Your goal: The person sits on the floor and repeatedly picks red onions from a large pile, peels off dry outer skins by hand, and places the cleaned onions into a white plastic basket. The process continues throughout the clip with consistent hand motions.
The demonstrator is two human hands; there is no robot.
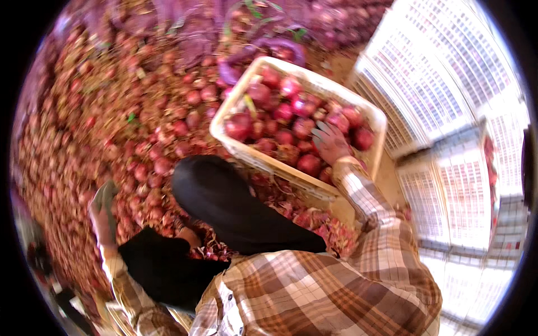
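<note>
A cream plastic crate (291, 166) full of red onions (283, 113) stands in front of me, tilted in view. My right hand (332, 144), in a glove with grey-green fingers, lies on the onions near the crate's right end. Its fingers are stretched over them, and no onion shows lifted. Out to the left, my left hand (103, 215), gloved alike, is over the heap of loose red onions (143, 168). Its fingers are extended and slightly blurred, with nothing visible in them.
White slatted crates (431, 73) are stacked along the right. Purple mesh sacks (185, 22) lie at the back, and a purple rim of netting (228, 70) sits behind the crate. Onion skins (330, 229) litter the ground by my knee (224, 196). Another person (42, 257) is partly visible at far left.
</note>
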